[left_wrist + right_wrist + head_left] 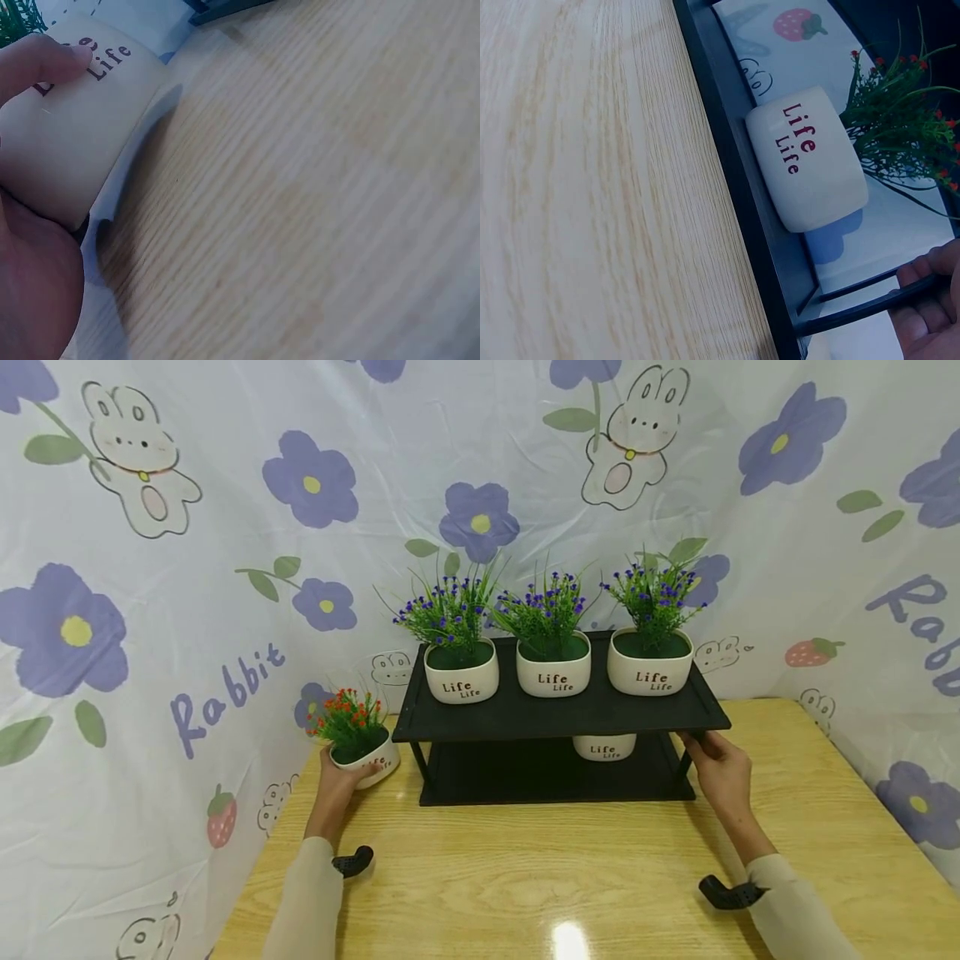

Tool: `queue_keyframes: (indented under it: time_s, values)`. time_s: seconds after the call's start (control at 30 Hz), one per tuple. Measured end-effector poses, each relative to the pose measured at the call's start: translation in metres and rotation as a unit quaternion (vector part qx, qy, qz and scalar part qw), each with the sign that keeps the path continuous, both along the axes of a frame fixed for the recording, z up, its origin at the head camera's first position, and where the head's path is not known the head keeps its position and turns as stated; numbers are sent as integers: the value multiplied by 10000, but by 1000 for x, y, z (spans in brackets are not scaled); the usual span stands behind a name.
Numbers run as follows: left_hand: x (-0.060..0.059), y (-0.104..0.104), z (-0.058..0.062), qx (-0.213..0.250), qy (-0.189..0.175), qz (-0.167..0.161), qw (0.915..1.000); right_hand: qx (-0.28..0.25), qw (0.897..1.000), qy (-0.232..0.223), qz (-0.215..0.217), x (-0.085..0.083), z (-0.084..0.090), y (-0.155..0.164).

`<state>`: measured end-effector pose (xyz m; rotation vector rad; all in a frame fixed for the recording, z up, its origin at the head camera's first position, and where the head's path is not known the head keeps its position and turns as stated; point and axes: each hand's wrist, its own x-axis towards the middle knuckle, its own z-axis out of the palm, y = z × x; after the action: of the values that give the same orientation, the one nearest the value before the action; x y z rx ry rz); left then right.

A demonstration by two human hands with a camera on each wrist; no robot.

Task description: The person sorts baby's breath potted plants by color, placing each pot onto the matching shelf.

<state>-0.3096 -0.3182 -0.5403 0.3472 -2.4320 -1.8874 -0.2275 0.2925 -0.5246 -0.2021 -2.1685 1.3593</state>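
On the left of the wooden table [525, 877], just beside the black two-tier shelf [555, 714]: a white pot with red-orange flowers [358, 739], held by the left hand [339, 781], fingers curled round its near side. From the left wrist view, only a fingertip [45, 56] across the "Life" lettering and a slab of palm at the bottom left; pot [79, 120] cut off by the frame edge, greenery barely showing in the top corner. Whether the pot's base touches the table or hangs just above it: cannot tell.

At the shelf's right end: right hand [718, 768], fingers wrapped round the thin black upright under the top board. In the right wrist view, just fingertips [930, 300] at the lower right corner, curled over the black bar, rest of the hand out of frame.

Up on the top board: three white pots with purple flowers, left [461, 672], middle [553, 667] and right [649, 662], side by side. Down on the lower board: a fourth white pot [604, 747], mostly hidden behind the top board in the head view, only its lower part and lettering visible; clearer from the right wrist view [806, 165], red flowers beside it, partly cropped.

Behind everything: a cloth backdrop [187, 568] printed with rabbits and purple flowers.
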Motion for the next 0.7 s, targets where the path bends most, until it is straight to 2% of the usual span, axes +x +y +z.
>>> queue_keyframes:
  time_s: [0.17,0.33,0.47,0.6,0.7]
  values:
    - [8,-1,2,13,68,15,10000,30,9999,-99,-33,0,2,0]
    - [21,-3,6,-56,122,-190,9997,73,9999,-51,-114,0,3,0]
    - [36,-3,15,-259,130,-342,9990,74,9999,23,-110,1,2,0]
    - [50,0,29,-297,103,-451,9985,89,9999,-42,-96,1,3,0]
    - [58,0,31,-291,207,-499,9981,99,9999,-96,-104,1,3,0]
